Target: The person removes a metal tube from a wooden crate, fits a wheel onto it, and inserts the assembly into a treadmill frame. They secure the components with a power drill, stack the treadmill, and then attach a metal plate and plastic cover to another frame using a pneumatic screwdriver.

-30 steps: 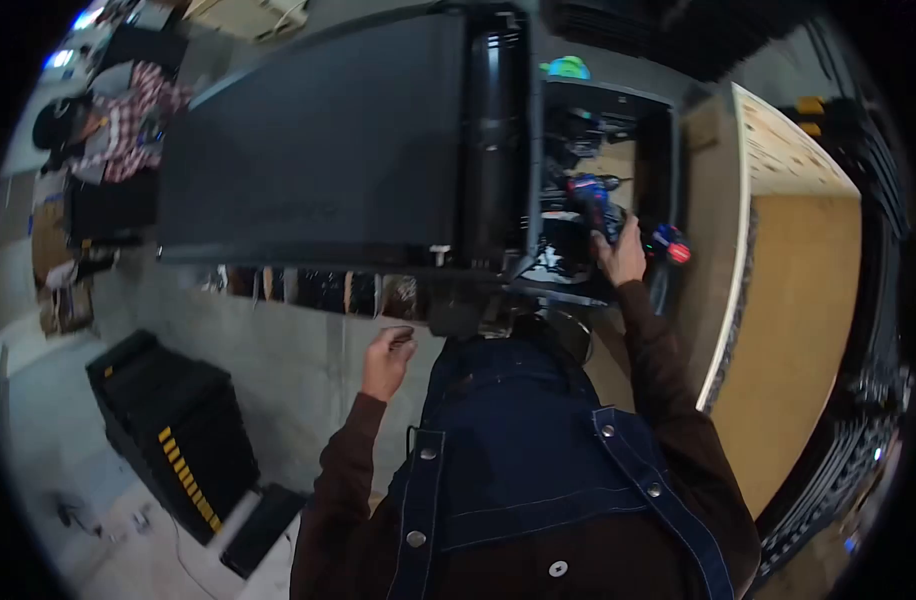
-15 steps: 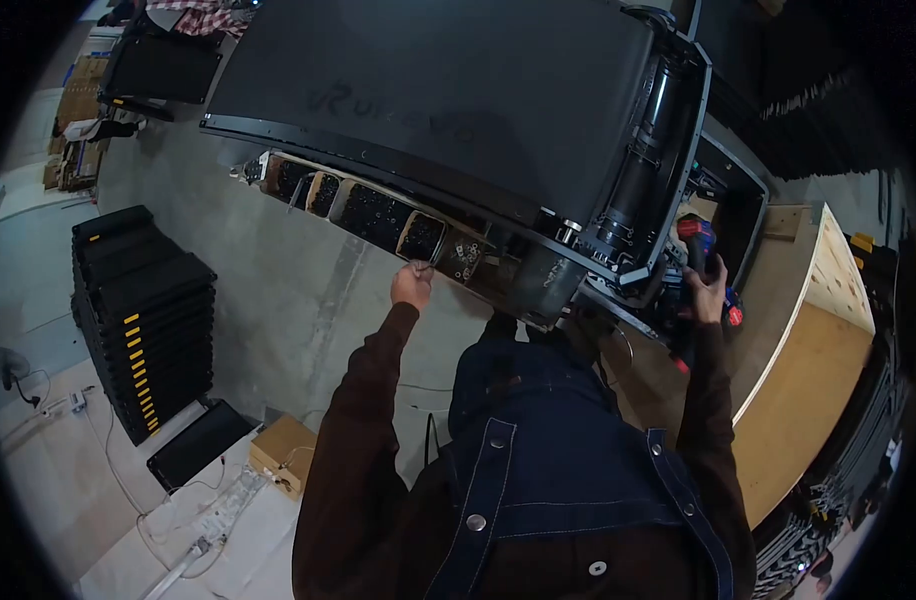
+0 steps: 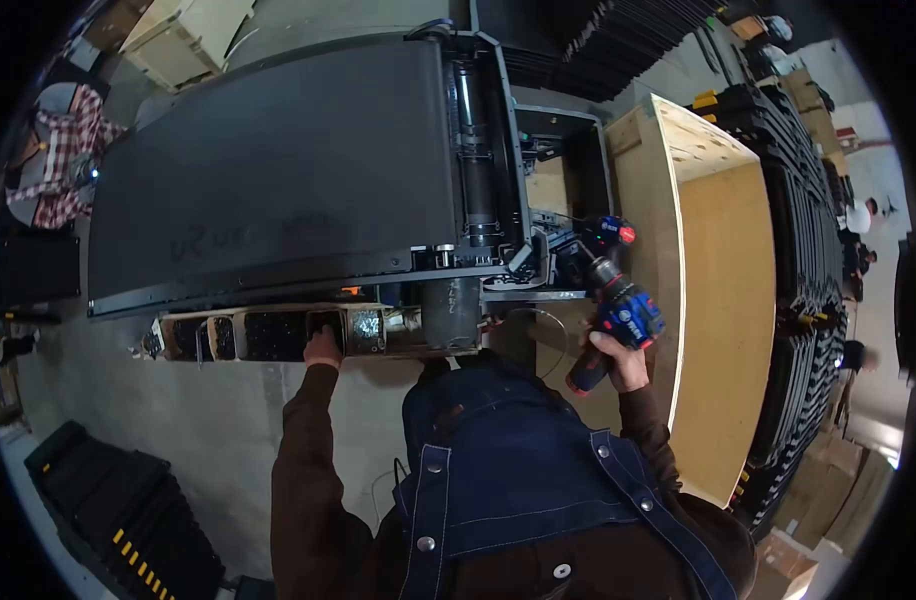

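My right hand [image 3: 623,362] is closed round the grip of a blue and black cordless drill [image 3: 628,315], its chuck pointing up and left toward the machine. A second power tool, a red and blue driver [image 3: 608,233], lies on the machine's end just beyond the chuck. My left hand [image 3: 324,346] reaches into a compartment of the long parts tray [image 3: 240,358], and its fingertips are hidden among dark contents. Small black parts [image 3: 276,334] fill the neighbouring compartment, while shiny metal hardware [image 3: 367,325] lies in the one to the right.
A large black belt machine [image 3: 278,170] with an exposed roller [image 3: 475,185] stands before me. On the right is an open plywood crate [image 3: 723,300]; black panels [image 3: 803,220] are stacked behind it. More panels [image 3: 118,510] stand lower left. A person in a checked shirt [image 3: 63,160] is at far left.
My right hand has lifted the drill off the machine's end and brought it closer to me. My left hand has moved from the tray's edge into a compartment. The view has turned right.
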Action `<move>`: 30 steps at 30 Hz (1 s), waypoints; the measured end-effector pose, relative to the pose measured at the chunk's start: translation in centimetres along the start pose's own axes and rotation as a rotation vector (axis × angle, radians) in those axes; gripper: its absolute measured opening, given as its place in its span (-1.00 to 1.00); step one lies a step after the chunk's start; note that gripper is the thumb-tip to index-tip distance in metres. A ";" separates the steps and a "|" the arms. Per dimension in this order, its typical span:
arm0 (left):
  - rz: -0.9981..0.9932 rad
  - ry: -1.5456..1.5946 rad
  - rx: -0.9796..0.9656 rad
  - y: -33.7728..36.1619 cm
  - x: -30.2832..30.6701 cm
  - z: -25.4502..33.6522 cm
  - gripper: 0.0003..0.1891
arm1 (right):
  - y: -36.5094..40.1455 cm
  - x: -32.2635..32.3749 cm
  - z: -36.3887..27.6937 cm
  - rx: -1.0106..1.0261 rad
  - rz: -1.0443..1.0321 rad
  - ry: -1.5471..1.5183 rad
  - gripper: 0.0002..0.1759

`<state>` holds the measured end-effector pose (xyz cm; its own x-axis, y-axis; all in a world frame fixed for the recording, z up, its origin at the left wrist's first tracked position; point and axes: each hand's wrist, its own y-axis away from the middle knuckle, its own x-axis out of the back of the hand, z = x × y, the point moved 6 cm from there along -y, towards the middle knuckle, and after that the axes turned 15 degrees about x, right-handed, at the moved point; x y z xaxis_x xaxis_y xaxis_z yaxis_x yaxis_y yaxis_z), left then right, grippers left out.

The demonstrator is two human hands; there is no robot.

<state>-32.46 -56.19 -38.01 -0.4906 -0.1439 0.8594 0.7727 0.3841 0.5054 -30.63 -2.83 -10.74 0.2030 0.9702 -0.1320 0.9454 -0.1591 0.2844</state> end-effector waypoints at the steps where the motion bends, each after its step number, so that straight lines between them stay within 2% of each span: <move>1: 0.013 0.023 0.016 -0.7 -1.2 -0.6 -0.72 | 0.5 -0.3 -0.1 0.048 -0.019 0.102 -0.44; 3: 0.028 0.036 0.029 -1.1 -1.5 -1.5 -0.73 | 1.4 -0.9 0.1 0.140 -0.051 0.251 -0.53; 6: -0.060 0.113 0.100 -0.9 -1.2 -2.7 -0.77 | 2.3 -0.9 1.5 0.186 -0.120 0.404 -0.53; 9: 0.001 0.311 0.157 -0.2 0.1 -3.5 -0.81 | 2.8 -1.9 1.1 0.198 -0.182 0.428 -0.55; 11: 0.117 0.397 0.140 -0.1 1.0 -3.9 -0.82 | 3.3 -3.2 0.2 0.204 -0.213 0.431 -0.55; 14: 0.140 0.568 0.075 0.1 0.8 -3.8 -0.89 | 3.5 -5.0 -1.0 0.175 -0.293 0.479 -0.57; 15: 0.144 0.573 0.081 0.8 1.5 -3.4 -0.89 | 3.6 -5.5 -1.3 0.229 -0.347 0.615 -0.56; 16: -0.105 1.027 0.026 1.7 1.3 -2.2 -0.88 | 3.8 -6.0 -1.6 0.283 -0.398 0.751 -0.55; 17: -0.371 1.470 -0.039 3.5 2.2 -0.2 -0.87 | 4.0 -6.8 -2.4 0.287 -0.402 0.750 -0.55; 19: -0.538 1.703 -0.048 10.3 9.7 5.2 -0.79 | 4.6 -9.2 -3.7 0.200 -0.407 0.541 -0.48; 23: -0.979 2.097 -0.272 17.8 15.9 13.2 -0.76 | 4.4 -11.0 -2.8 0.218 -0.496 0.314 -0.36; 25: -1.090 2.161 -0.375 19.6 17.2 15.9 -0.76 | 4.7 -12.2 -3.4 0.197 -0.577 0.228 -0.27; 30: -1.155 2.208 -0.358 21.7 18.6 19.2 -0.79 | 5.2 -10.2 -3.3 0.057 -0.503 0.144 -0.25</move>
<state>-32.59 -33.03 -12.54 0.1568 -0.4381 -0.8852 0.7561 -0.5234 0.3930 -28.66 -12.96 -4.78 -0.3128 0.9440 -0.1055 0.9302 0.3269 0.1671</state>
